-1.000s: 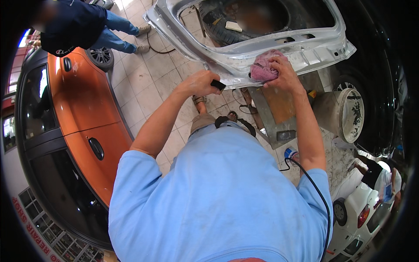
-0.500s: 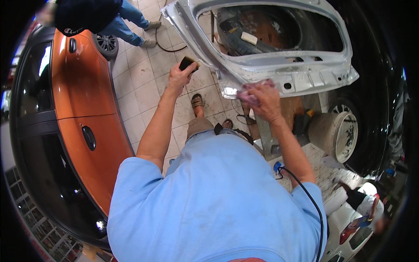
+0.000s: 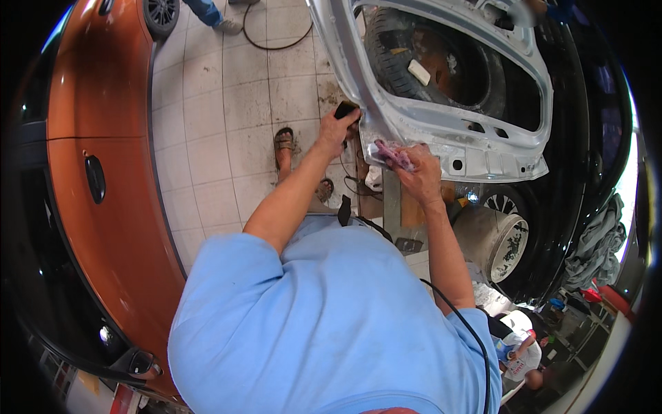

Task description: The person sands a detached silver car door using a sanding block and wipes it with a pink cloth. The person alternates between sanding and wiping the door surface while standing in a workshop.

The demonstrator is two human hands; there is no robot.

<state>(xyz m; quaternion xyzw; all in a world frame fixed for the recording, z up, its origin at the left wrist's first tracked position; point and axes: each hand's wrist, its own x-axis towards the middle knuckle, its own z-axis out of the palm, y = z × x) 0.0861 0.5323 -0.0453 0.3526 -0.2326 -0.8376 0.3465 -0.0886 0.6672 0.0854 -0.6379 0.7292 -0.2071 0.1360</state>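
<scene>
we see l. hand [image 3: 335, 132] curled round black block [image 3: 347, 109], r. hand [image 3: 423, 172] round pink cloth [image 3: 394, 153] on silver panel [image 3: 485, 164], near l. corner; prob. wiping; next needs even pressure.

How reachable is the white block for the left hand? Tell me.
Probably no: the left hand holds a black block, and the silver frame lies between it and the white block.

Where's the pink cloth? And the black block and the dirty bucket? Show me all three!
Pink cloth [image 3: 391, 153]: head view, on its crumpled middle.
Black block [image 3: 345, 108]: head view, on its dark flat face.
Dirty bucket [image 3: 477, 233]: head view, on its outer side wall.
</scene>
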